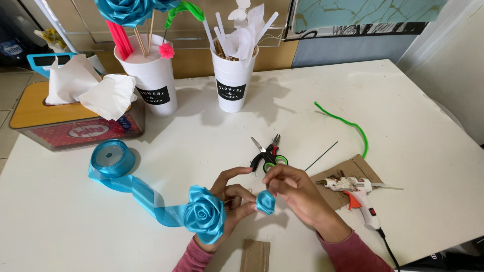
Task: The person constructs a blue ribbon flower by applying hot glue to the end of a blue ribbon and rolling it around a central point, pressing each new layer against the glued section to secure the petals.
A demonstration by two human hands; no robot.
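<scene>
White surface [353, 100] carries the work. Ribbon rose [204, 214] at 7 o'clock, cradled in the left hand [229, 201] with fingers curled around it. Small ribbon bud [265, 202], centre-low, pinched by the right hand [292, 189] — judged light, soft, slippery satin; grip its base.

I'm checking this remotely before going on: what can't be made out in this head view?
- Small blue ribbon bud: its underside, hidden by right hand fingers.
- Left hand: palm hidden behind finished ribbon rose.
- Cardboard strip: cut off by bottom edge.
- Glue gun cord: leaves frame.
</scene>
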